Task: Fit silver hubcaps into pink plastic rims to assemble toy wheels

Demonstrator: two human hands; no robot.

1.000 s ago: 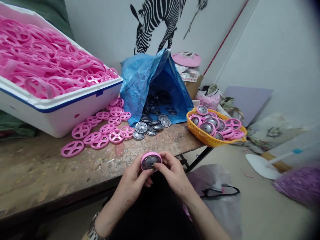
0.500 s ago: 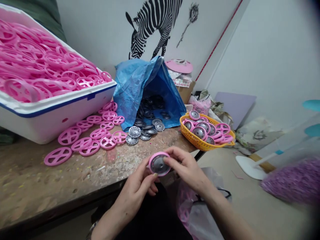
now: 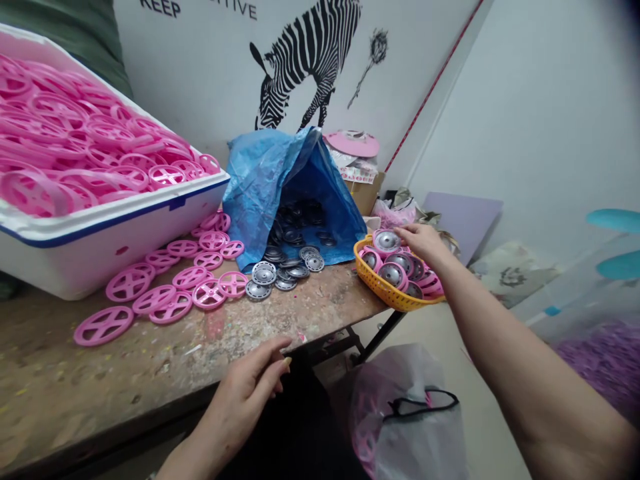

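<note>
My right hand (image 3: 421,241) is stretched out over the yellow basket (image 3: 381,288). Its fingers grip the right edge of a pink wheel with a grey hub cap (image 3: 387,241), which rests on or just above the pile there; the thumb is hidden. Similar capped wheels (image 3: 393,275) fill the basket. My left hand (image 3: 250,381) hovers near the table's front edge, fingers loosely curled, thumb and forefinger apart with nothing between them. Loose pink spoked wheels (image 3: 173,307) and grey hub caps (image 3: 263,273) lie on the table beyond it.
At the left a white foam box (image 3: 125,230) is heaped with pink wheels. A blue bag (image 3: 253,200) lies with its mouth towards me, grey caps inside. The basket overhangs the worn wooden table's (image 3: 320,307) right end. Below stands a translucent bag (image 3: 415,433) with a black handle.
My right hand has left my left hand and carried the capped wheel right and away to the basket. My left hand has let go and dropped slightly left. The view has shifted a little.
</note>
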